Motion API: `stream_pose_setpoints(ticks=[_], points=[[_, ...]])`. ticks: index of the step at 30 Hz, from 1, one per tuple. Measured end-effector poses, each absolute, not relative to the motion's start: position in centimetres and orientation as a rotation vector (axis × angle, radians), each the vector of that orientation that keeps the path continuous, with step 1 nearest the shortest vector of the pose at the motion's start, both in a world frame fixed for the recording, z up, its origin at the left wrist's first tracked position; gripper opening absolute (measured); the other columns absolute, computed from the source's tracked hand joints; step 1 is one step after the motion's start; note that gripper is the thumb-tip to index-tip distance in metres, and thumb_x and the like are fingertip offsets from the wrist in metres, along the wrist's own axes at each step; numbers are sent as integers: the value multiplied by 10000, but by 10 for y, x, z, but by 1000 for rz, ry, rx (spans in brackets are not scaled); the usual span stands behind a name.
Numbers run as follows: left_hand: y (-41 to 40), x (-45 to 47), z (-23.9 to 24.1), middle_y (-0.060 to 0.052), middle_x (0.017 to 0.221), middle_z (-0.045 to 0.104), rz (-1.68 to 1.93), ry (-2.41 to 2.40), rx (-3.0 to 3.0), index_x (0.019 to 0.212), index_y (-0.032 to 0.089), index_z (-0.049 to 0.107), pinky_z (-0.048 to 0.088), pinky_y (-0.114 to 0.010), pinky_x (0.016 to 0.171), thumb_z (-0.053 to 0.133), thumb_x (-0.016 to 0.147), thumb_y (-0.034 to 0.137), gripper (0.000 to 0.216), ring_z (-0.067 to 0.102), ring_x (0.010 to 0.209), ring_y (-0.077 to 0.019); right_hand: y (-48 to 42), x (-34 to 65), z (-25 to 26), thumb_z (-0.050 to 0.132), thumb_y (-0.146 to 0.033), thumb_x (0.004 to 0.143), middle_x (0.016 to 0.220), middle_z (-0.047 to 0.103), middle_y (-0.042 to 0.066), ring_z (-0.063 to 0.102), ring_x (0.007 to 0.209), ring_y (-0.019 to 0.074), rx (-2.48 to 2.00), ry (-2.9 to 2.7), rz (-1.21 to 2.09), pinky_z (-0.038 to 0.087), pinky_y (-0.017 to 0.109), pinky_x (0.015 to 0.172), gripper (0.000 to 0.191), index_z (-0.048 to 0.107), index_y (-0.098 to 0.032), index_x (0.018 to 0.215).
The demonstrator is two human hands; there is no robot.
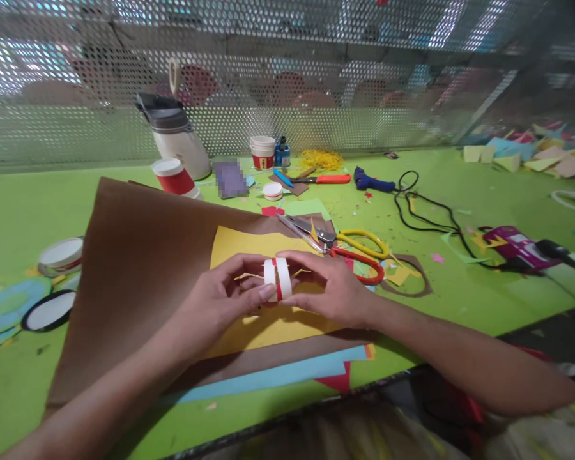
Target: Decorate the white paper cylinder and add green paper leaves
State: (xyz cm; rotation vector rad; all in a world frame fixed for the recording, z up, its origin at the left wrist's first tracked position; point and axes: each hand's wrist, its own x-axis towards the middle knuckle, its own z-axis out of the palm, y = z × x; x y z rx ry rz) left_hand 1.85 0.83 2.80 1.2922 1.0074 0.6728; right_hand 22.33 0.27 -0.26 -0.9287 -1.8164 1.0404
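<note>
Between my two hands is a small round white piece with a red band around its middle [283, 280], like two white lids set rim to rim. My left hand [227, 291] pinches its left side, thumb at the lower front. My right hand [335, 287] grips the right side with thumb below and fingers above. Under them lies a yellow paper sheet [278, 335] on a large brown sheet [129, 268], which curls up at the left. Scissors with one yellow and one red handle [359, 249] lie just beyond my right hand.
A tilted white jug [182, 147], a red-and-white tub [175, 179], a smaller tub [262, 153] and a blue glue gun [374, 182] stand or lie farther back. Right, a black cable leads near a purple box [520, 249]. Round lids [61, 254] lie left. A perforated metal screen [316, 83] closes the back.
</note>
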Motion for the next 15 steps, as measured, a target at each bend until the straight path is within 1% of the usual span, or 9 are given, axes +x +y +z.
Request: stream_pose_setpoints(ticks=[3,8,11,15], points=[[9,18,28,-24,877,671,640,980,1282,1125,195,553,461,-267,674,682,787,300,376,598,809,-170,3,224,-3,746,-277,730,1159,651,94,644,1001,205,-928,-1809,1045,544,325,890,554,554,-159,1236],[10,19,31,-53,1002,654,617,1010,1255,1143,185,557,477,-294,725,672,788,354,410,606,847,-186,3,223,-2,739,-298,738,1140,655,86,645,998,210,-942,-1807,1056,555,329,869,545,551,-167,1233],[10,19,32,-57,1001,646,610,1013,1260,1185,191,555,481,-307,737,682,776,356,459,606,855,-199,2,222,-3,732,-283,746,1150,652,84,642,1007,204,-932,-1821,1024,548,318,881,530,550,-162,1229],[11,18,29,-48,1000,633,614,990,1258,1239,208,536,477,-297,744,662,798,349,480,602,847,-183,2,221,-4,734,-288,745,1135,658,82,642,1015,206,-923,-1803,1053,548,310,878,530,550,-153,1224]])
